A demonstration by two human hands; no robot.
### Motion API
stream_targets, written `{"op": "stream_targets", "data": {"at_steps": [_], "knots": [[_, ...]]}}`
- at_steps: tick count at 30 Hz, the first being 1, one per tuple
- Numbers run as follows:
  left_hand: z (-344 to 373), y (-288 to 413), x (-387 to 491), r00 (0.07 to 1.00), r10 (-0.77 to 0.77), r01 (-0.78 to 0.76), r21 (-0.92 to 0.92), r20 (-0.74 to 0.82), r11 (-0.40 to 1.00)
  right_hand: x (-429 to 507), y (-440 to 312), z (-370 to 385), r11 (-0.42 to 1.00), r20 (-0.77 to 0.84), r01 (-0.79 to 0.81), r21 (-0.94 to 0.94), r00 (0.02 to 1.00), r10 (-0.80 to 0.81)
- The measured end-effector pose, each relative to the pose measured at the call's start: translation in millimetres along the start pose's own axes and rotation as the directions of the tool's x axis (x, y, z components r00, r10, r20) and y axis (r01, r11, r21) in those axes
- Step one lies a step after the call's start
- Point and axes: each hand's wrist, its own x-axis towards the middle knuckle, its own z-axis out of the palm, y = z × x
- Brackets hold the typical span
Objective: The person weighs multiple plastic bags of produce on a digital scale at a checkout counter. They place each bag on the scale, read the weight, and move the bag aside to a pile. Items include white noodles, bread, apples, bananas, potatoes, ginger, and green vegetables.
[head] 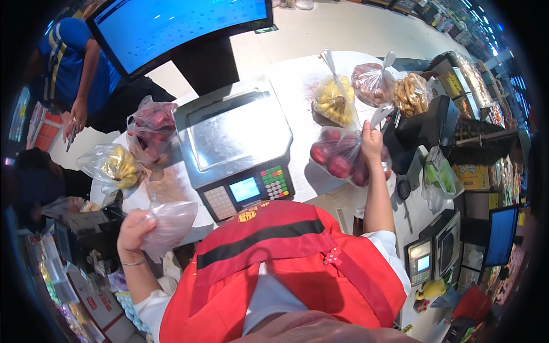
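My right hand (371, 143) grips the gathered neck of a clear plastic bag of red round fruit (338, 159), at the right side of the white counter. Near the counter's left front edge, my left hand (134, 229) holds a crumpled translucent plastic bag (176, 218) that looks empty. Between my hands sits a digital weighing scale (233, 128), its metal platter bare. The scale's lit display and keypad (274, 182) face me. Just beyond the red fruit stands a tied bag of bananas (336, 103).
A tied bag of reddish produce (372, 83) and a bag of brown food (412, 94) stand back right. To the left lie bagged red fruit (153, 126) and bagged bananas (116, 166). A monitor (180, 30) rises behind the scale. A person in blue (79, 64) stands at left.
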Motion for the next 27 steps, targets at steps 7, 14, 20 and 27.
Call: {"op": "stream_targets", "data": {"at_steps": [7, 14, 20, 27], "knots": [[109, 84, 59, 0.950, 0.276, -0.262, -0.109, 0.148, 0.959, 51, 100, 38, 0.971, -0.025, 0.189, -0.144, 0.981, -0.195], [289, 123, 192, 0.734, 0.006, -0.137, 0.139, 0.679, 0.981, 106, 101, 44, 0.939, -0.031, 0.331, -0.088, 0.942, -0.335], [355, 118, 290, 0.791, -0.068, -0.177, 0.334, 0.609, 0.926, 84, 113, 29, 0.892, 0.041, 0.436, -0.115, 0.900, -0.435], [394, 108, 362, 0.788, 0.148, -0.575, 0.627, 0.598, 0.526, 36, 125, 23, 0.929, 0.103, 0.350, -0.124, 0.935, -0.338]]}}
